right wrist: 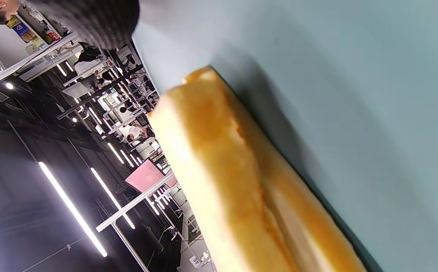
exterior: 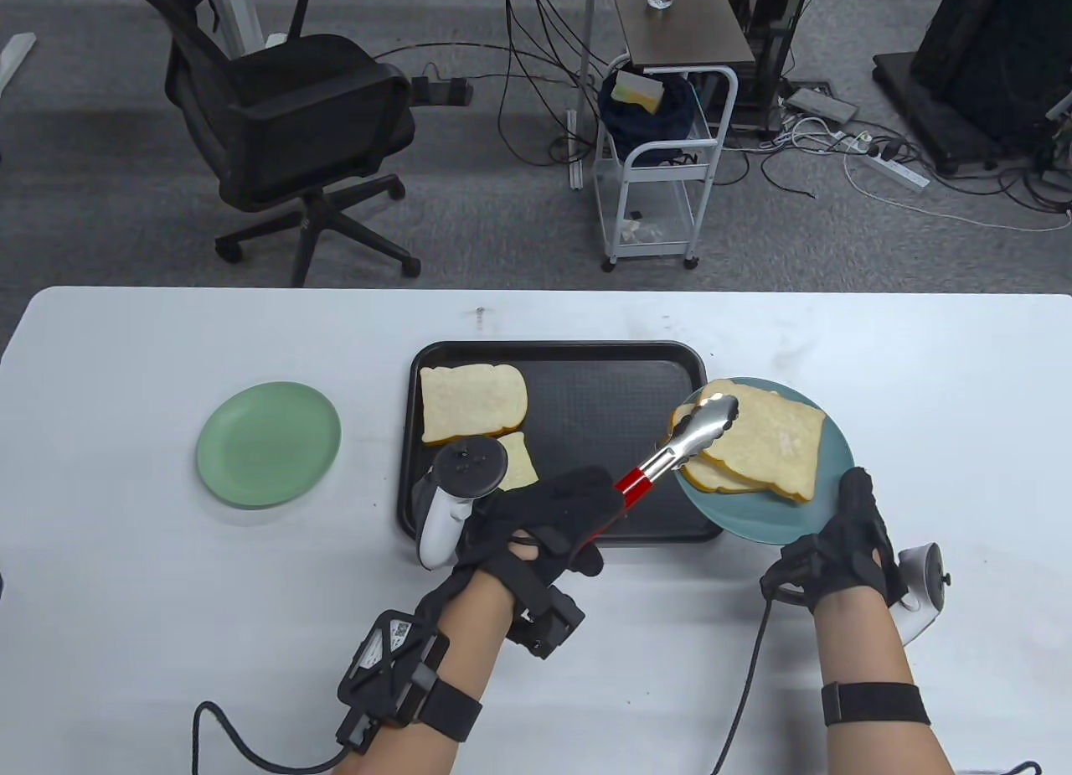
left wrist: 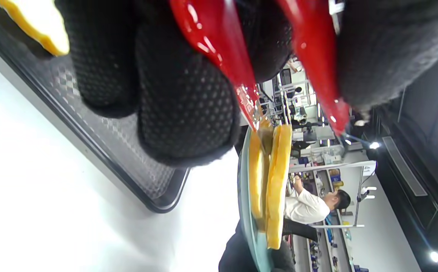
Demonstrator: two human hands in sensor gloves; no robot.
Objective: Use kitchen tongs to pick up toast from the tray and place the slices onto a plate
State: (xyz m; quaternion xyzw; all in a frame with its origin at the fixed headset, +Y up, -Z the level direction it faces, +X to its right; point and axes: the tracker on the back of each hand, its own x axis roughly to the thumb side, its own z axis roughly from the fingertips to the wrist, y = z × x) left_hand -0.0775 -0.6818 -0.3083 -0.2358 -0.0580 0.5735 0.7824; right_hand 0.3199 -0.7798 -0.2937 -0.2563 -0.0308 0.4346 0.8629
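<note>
Golden toast — two slices (exterior: 775, 448) lie stacked on the blue plate (exterior: 825, 490) gripped by the right hand (exterior: 846, 540); two more (exterior: 473, 402) wait on the tray (exterior: 578, 390). Left hand (exterior: 544, 528) grips the tongs (exterior: 691, 436), tips at the upper slice — roughly half done.

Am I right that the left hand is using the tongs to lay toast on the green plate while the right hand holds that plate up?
Not quite: the plate held by the right hand, with the toast under the tongs gripped by the left hand, is the blue plate. The green plate lies bare on the table, as the table view shows.
</note>
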